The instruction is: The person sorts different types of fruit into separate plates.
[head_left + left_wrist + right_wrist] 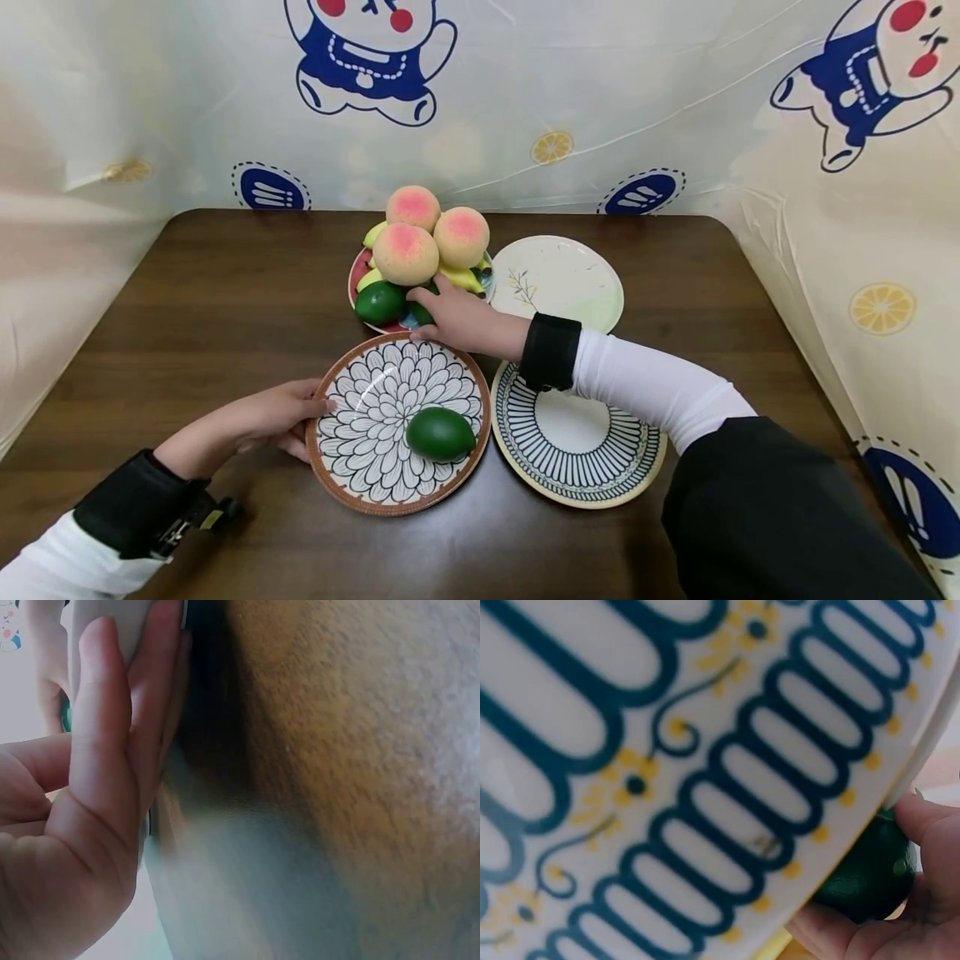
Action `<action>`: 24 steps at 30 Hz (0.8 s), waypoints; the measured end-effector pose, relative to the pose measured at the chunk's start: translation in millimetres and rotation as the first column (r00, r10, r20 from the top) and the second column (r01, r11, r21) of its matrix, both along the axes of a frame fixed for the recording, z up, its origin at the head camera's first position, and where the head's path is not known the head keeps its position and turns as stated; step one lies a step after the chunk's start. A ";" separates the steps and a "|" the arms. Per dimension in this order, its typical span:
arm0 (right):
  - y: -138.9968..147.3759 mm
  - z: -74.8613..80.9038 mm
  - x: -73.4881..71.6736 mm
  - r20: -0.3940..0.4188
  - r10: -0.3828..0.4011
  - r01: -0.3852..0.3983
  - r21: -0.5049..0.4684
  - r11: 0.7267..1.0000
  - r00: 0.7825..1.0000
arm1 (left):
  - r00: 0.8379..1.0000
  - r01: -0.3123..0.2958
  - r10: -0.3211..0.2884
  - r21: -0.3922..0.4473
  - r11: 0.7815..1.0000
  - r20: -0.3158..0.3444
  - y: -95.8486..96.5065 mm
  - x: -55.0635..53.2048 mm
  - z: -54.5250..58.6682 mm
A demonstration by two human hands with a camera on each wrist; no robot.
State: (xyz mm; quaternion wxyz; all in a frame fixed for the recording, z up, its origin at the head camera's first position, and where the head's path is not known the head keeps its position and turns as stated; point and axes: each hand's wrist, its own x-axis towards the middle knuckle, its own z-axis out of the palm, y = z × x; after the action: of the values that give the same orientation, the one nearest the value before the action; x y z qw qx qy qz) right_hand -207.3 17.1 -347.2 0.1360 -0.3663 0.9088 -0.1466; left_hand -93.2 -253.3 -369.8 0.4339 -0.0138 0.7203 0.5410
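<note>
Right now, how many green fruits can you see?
3: one green fruit on the brown-rimmed plate, another in front of the peaches, and a third held in the right hand. More may be hidden under the peaches.

Soft light, sheen on table (480, 542), hazy left-wrist view

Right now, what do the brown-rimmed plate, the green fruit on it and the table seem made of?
Brown-rimmed plate: probably glazed ceramic; it shows a shiny streak. Green fruit: perhaps smooth plastic, evenly coloured with soft highlight. Table: wood or laminate, satin, with visible grain.
</note>
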 end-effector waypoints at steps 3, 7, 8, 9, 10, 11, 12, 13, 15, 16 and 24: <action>3.8 0.9 -1.1 -0.001 0.025 -0.025 0.001 1.000 1.000 | 1.000 -0.005 0.005 -0.005 1.000 0.015 0.1 -0.5 -0.3; 9.9 3.1 -3.0 0.017 0.044 -0.044 -0.008 0.999 0.999 | 0.999 -0.008 0.009 -0.011 1.000 0.031 -0.7 -1.3 0.0; 11.2 3.6 -3.3 0.027 0.042 -0.042 -0.013 0.999 0.999 | 0.999 -0.009 0.010 -0.012 1.000 0.035 -1.1 -1.5 0.2; 12.3 3.9 -3.7 0.036 0.040 -0.040 -0.016 0.999 0.999 | 0.999 -0.009 0.009 -0.012 1.000 0.039 -1.5 -1.6 0.1; 13.3 3.9 -4.0 0.043 0.038 -0.037 -0.019 0.999 0.998 | 0.999 -0.007 0.008 -0.010 1.000 0.040 -1.9 -1.7 0.0; 14.2 3.9 -4.1 0.053 0.035 -0.034 -0.023 0.999 0.998 | 0.999 -0.007 0.007 -0.008 1.000 0.043 -2.2 -1.8 -0.3; 14.9 3.8 -4.3 0.060 0.033 -0.031 -0.027 0.999 0.998 | 0.999 -0.006 0.007 -0.006 1.000 0.045 -2.4 -1.9 -0.5; 15.7 3.3 -4.5 0.063 0.032 -0.030 -0.031 0.999 0.998 | 0.999 -0.006 0.006 -0.003 1.000 0.047 -2.7 -2.0 -0.8; 16.9 2.4 -4.6 0.068 0.030 -0.028 -0.038 0.999 0.997 | 0.999 -0.004 0.004 0.004 1.000 0.049 -2.9 -2.2 -1.6; 17.4 2.1 -4.6 0.069 0.030 -0.027 -0.041 0.999 0.997 | 0.999 -0.003 0.003 0.007 1.000 0.051 -3.0 -2.3 -1.8; 21.8 4.0 -4.0 0.069 0.020 -0.017 -0.034 0.999 0.997 | 0.998 0.014 -0.017 0.050 0.999 0.059 -5.2 -2.9 -3.0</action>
State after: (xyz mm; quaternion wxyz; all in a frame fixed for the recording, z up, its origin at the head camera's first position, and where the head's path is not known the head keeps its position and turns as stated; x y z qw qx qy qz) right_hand -211.3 38.9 -343.1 0.1627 -0.3716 0.8975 -0.1730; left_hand -96.1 -258.5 -372.8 0.4594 -0.0133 0.6936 0.5547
